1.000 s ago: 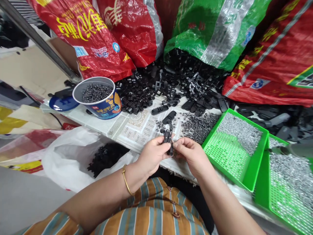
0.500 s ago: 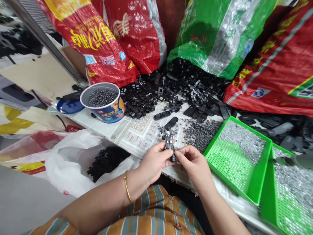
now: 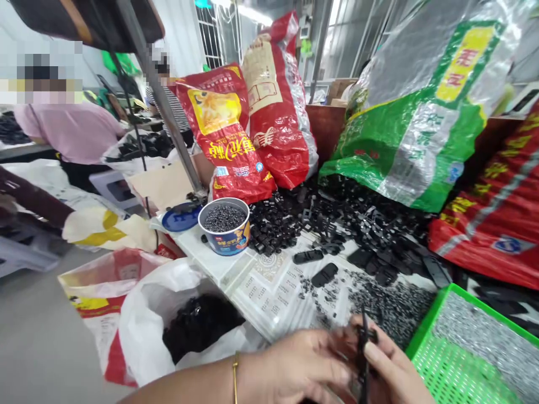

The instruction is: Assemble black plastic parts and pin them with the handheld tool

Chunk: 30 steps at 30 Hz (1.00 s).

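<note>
At the lower right of the head view, my left hand [image 3: 309, 359], with a gold bangle at its wrist, has its fingers round a black plastic part [image 3: 362, 359]. My right hand [image 3: 391, 359] pinches that same part from the other side. The part stands nearly upright between the hands, blurred, and its lower end is hidden. Beyond the hands, two flat black pieces [image 3: 324, 275] lie on the patterned tabletop [image 3: 256, 286], beside scattered tiny dark bits [image 3: 387, 306].
A tub of small dark pieces [image 3: 223, 219] stands at the table's left edge. Black parts [image 3: 273, 224] are heaped before red and green sacks [image 3: 391, 146]. A green tray [image 3: 446, 359] is at right, an open white bag [image 3: 147, 325] at left. Two people [image 3: 71, 129] are behind.
The view has tilted up and left, showing the people behind. Both hands sit lower and further right in the picture, and the held part is now seen edge-on.
</note>
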Tool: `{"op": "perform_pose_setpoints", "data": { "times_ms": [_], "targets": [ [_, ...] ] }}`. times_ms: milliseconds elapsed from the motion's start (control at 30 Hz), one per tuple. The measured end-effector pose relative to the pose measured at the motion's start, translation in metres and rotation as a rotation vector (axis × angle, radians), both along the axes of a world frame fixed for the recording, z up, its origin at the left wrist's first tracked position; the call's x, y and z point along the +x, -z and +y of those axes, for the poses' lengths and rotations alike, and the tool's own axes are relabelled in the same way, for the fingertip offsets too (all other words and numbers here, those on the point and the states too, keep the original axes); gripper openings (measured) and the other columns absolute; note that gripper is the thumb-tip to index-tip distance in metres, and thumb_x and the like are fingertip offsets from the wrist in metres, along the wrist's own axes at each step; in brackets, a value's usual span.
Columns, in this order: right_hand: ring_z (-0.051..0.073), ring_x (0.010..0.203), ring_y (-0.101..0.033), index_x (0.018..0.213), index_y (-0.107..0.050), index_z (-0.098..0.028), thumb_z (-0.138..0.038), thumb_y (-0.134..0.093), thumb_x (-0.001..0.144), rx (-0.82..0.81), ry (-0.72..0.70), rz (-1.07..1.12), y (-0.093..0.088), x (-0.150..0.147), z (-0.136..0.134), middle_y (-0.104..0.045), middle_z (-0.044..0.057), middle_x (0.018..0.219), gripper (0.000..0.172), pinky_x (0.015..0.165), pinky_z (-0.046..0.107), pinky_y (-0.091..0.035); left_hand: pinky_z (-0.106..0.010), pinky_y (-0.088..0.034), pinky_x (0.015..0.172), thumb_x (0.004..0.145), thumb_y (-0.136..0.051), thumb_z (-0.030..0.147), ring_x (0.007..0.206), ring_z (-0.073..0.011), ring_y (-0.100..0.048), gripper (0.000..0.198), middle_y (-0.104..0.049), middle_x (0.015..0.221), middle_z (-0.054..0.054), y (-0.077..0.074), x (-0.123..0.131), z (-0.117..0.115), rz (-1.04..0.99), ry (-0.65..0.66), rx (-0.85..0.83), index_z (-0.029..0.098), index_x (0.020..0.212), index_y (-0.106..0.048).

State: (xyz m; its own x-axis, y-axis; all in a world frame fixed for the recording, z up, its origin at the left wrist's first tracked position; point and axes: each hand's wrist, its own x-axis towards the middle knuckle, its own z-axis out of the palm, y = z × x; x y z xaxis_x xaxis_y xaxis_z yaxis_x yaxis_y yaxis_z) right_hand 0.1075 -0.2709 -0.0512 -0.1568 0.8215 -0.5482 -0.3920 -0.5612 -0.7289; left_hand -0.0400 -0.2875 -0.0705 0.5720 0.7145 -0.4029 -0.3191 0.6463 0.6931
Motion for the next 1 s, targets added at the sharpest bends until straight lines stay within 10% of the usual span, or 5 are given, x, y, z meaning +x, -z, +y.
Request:
{"op": "perform_pose_setpoints", "data": {
  "times_ms": [233, 333, 700, 867, 1000],
  "targets": [
    [0.011, 0.057, -0.054, 0.072, -0.061, -0.018, -0.042, -0.078, 0.055, 0.081, 0.04, -0.284, 0.004, -0.001, -0.004, -0.061, -0.001, 0.061, 0.034, 0.055, 0.019, -0.043, -0.029, -0.043, 0.082, 0.084, -0.044, 0.026, 0.09, -0.0171, -0.057, 0.027, -0.067, 0.099, -0.005, -0.025, -0.036, 0.087, 1.462, -0.108, 1.112, 0.021, 0.103, -0.062],
    [0.013, 0.065, -0.056, 0.073, -0.06, -0.017, -0.046, -0.072, 0.063, 0.154, -0.021, -0.339, 0.005, 0.001, -0.008, -0.064, 0.002, 0.067, 0.033, 0.062, 0.022, -0.044, -0.038, -0.042, 0.082, 0.078, -0.052, 0.023, 0.092, -0.026, -0.054, 0.022, -0.066, 0.09, -0.013, -0.025, -0.037, 0.119, 1.585, -0.025, 1.148, 0.013, 0.092, -0.065],
    [0.011, 0.059, -0.052, 0.092, -0.061, -0.018, -0.041, -0.064, 0.074, 0.187, -0.035, -0.162, 0.0, 0.011, -0.017, -0.058, -0.001, 0.065, 0.03, 0.06, 0.023, -0.041, -0.032, -0.042, 0.085, 0.073, -0.056, 0.025, 0.094, -0.0205, -0.056, 0.034, -0.06, 0.104, -0.007, -0.032, -0.038, 0.101, 1.424, -0.083, 1.176, 0.018, 0.107, -0.059],
    [0.011, 0.063, -0.053, 0.091, -0.061, -0.02, -0.043, -0.066, 0.07, 0.342, -0.021, -0.417, -0.005, 0.016, -0.008, -0.059, 0.004, 0.098, 0.031, 0.064, 0.028, -0.044, -0.031, -0.044, 0.081, 0.067, -0.063, 0.023, 0.092, -0.0201, -0.059, 0.036, -0.065, 0.102, -0.004, -0.026, -0.028, 0.054, 0.937, 0.072, 0.901, 0.022, 0.103, -0.064],
    [0.011, 0.059, -0.054, 0.086, -0.06, -0.02, -0.045, -0.066, 0.07, 0.266, -0.126, -0.392, -0.002, 0.016, -0.01, -0.061, 0.002, 0.087, 0.03, 0.061, 0.027, -0.043, -0.03, -0.045, 0.072, 0.065, -0.067, 0.024, 0.081, -0.018, -0.059, 0.04, -0.066, 0.096, -0.004, -0.017, -0.02, 0.034, 0.671, -0.018, 0.583, 0.021, 0.105, -0.062]
  ]
}}
